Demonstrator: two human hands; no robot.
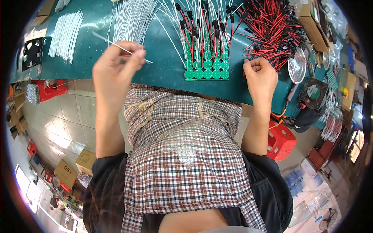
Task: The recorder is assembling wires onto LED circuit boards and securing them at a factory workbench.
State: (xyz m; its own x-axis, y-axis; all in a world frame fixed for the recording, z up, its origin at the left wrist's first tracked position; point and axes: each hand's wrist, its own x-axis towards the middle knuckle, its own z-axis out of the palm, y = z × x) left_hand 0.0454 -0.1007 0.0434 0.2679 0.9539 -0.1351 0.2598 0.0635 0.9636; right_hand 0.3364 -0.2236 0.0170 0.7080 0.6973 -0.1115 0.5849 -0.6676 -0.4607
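You are working in bright, even daylight; glare is washing the lower corners, and edges are bending and darkening.

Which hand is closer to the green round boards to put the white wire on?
The left hand, probably. It already pinches a white wire between its fingertips, so it can carry it to the green boards. The right hand sits nearer the boards but is a closed fist resting on the table edge.

Bare green table lies open between hands; circuit boards (wired) and red wires crowd the right.
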